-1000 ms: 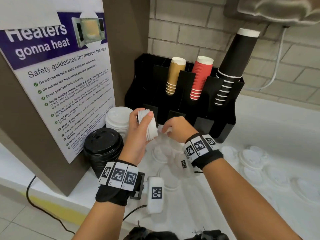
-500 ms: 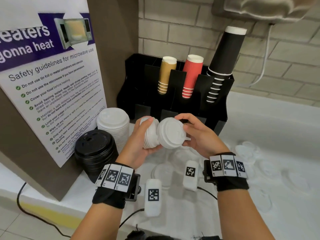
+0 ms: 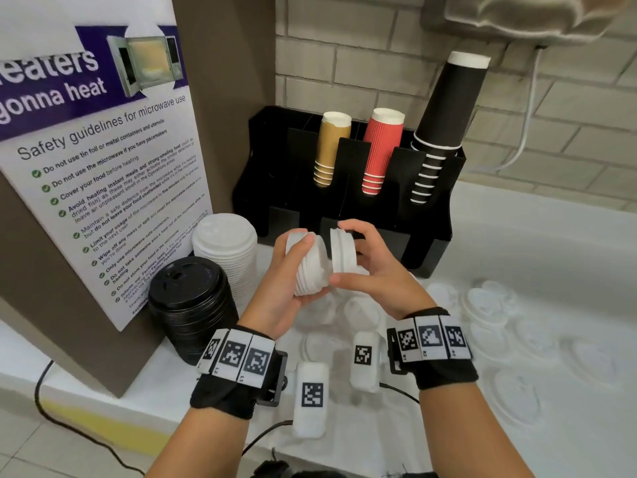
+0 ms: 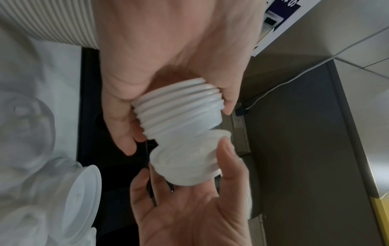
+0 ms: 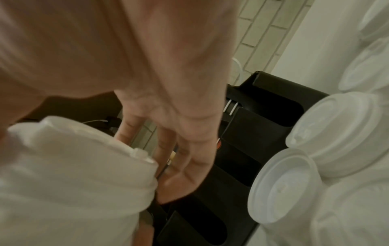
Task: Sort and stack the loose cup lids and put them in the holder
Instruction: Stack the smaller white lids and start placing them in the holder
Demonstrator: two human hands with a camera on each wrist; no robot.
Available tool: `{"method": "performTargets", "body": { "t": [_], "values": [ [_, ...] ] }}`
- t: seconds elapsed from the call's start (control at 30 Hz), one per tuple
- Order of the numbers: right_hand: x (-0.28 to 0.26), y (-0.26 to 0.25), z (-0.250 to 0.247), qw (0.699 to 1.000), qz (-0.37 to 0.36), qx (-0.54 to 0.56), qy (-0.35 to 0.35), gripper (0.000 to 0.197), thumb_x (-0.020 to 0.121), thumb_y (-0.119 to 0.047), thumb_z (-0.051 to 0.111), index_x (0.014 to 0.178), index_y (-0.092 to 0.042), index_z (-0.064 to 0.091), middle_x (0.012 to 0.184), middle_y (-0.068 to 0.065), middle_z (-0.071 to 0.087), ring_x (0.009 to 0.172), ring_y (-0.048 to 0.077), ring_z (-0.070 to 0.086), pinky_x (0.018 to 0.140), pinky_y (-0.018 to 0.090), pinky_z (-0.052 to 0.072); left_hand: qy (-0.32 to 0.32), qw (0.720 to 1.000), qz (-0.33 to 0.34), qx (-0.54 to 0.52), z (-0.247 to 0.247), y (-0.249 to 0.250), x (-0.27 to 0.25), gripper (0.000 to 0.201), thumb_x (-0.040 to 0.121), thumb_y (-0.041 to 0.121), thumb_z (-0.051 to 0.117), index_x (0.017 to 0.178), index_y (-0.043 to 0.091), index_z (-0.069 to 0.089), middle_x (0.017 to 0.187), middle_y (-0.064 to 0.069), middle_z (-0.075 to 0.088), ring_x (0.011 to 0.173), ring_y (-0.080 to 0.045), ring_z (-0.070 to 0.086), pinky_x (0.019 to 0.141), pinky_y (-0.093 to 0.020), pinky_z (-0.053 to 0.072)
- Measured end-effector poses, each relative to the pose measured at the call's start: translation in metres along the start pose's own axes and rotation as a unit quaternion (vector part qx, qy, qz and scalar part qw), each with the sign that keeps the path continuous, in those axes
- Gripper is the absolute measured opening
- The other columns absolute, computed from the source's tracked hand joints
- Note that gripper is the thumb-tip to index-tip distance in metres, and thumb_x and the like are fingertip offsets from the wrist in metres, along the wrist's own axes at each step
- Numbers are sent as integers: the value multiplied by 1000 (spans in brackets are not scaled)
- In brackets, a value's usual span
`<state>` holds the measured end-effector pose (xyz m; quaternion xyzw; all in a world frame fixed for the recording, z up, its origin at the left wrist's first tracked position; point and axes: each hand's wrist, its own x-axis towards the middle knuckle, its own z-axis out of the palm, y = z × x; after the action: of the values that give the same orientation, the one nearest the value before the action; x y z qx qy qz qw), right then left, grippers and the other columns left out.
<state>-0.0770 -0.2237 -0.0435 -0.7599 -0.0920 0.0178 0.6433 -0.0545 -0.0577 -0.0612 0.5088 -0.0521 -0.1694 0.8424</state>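
evidently the lids are thin moulded plastic: light, springy, slick, easily dented. the left hand (image 3: 293, 274) curls its fingers (image 4: 124, 133) round a short nested stack of white lids (image 3: 308, 267), held above the desk (image 3: 551, 257). the right hand (image 3: 372, 270) pinches a smaller stack (image 3: 343, 251) by its rim, just beside the first. rims are likely the firmest hold; squeezing the domes would probably buckle them. the holder (image 3: 431, 243) stands behind.

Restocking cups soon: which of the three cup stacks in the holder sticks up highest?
The black cup stack at the holder's right end; it towers over the shorter tan cups and red cups beside it.
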Motion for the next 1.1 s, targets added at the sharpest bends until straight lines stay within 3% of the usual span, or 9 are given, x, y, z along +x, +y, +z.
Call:
{"method": "performTargets", "body": {
  "t": [0.1, 0.3, 0.6, 0.7, 0.87, 1.1],
  "values": [
    [0, -4, 2, 999, -17, -18, -22, 71, 67, -18, 83, 125, -39, 47, 121, -1, 56, 110, 17, 58, 91, 40, 53, -11, 1000, 4, 26, 3, -2, -2, 56, 78, 51, 60, 128, 28, 48, 129, -10, 59, 111, -27, 65, 78, -41, 58],
    [0, -9, 6, 998, -22, -50, -24, 73, 67, -13, 85, 125, -35, 48, 123, -3, 54, 115, 17, 54, 92, 47, 52, -23, 998, 22, 45, 6, -2, -4, 58, 78, 52, 57, 131, 30, 44, 126, -8, 58, 103, -19, 67, 72, -35, 57],
    [-2, -13, 2, 999, -29, -33, -7, 72, 65, -23, 84, 126, -36, 48, 122, -2, 56, 113, 19, 57, 92, 47, 53, -7, 999, 22, 34, 10, 0, -5, 58, 76, 46, 60, 130, 29, 46, 127, -11, 58, 114, -31, 62, 75, -39, 58],
    [-2, -13, 2, 998, -33, -53, -17, 74, 66, -19, 85, 128, -35, 48, 124, -5, 56, 115, 15, 55, 95, 44, 52, -12, 999, 24, 40, 12, 1, -6, 58, 76, 46, 60, 130, 28, 45, 126, -11, 58, 111, -29, 63, 74, -37, 58],
    [-3, -13, 7, 997, -47, -65, -14, 75, 65, -13, 86, 127, -32, 49, 125, -5, 54, 114, 14, 53, 88, 40, 56, 2, 999, 33, 34, 15, -1, -6, 59, 76, 47, 59, 131, 29, 44, 126, -9, 58, 113, -30, 62, 83, -46, 56],
    [-2, -13, 6, 996, -60, -67, -10, 75, 64, -14, 87, 125, -32, 49, 123, -9, 53, 114, 13, 53, 86, 34, 56, -2, 999, 31, 22, 15, -1, -4, 59, 78, 46, 59, 131, 27, 45, 124, -9, 59, 106, -25, 66, 80, -44, 58]
  ]
}}
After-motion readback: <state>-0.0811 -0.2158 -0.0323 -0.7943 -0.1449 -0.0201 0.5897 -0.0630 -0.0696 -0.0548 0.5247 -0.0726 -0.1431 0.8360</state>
